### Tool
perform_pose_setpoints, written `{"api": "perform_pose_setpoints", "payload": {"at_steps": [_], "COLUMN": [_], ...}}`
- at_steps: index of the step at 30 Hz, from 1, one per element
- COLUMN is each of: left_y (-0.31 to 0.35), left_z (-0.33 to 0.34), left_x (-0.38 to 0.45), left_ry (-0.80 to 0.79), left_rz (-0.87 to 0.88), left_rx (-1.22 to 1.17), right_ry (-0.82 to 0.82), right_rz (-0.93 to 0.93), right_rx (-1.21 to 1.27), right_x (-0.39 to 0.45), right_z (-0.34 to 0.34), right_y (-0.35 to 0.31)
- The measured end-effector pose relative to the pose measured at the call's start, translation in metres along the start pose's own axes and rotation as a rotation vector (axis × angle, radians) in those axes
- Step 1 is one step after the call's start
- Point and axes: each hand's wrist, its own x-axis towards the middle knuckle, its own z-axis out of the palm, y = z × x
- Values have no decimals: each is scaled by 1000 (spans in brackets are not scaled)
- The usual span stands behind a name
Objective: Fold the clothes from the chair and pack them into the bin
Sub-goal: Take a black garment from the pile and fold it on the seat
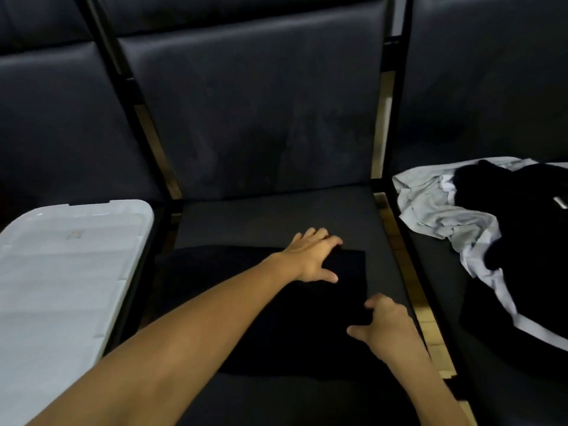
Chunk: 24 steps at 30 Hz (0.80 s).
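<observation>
black garment: flat on the chair seat, long axis left-right
left hand: fingers spread, pressing its far right corner
right hand: fingers curled at the near right edge, grip unclear
bin: off left, so left hand's nearer

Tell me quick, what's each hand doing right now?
Left hand: open, fingers spread, pressing on the black garment.
Right hand: fingers curled at the garment's edge; grip cannot be told.

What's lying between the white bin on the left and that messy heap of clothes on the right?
In the head view, a chair seat with a flat black garment that both hands are working on.
</observation>
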Motion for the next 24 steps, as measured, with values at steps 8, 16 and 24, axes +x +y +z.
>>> {"api": "perform_pose_setpoints", "payload": {"at_steps": [8, 16, 24], "left_y": [56, 60, -85], "left_z": [-12, -81, -112], "left_x": [70, 44, -93], "left_ry": [-33, 116, 18], "left_rz": [33, 320, 86], "left_rx": [-502, -525, 333], "right_ry": [-101, -55, -644], "right_rz": [-40, -350, -699], "right_rx": [451, 971, 646], "right_x": [15, -22, -52], "right_z": [-57, -88, 13], "right_y": [59, 48, -57]}}
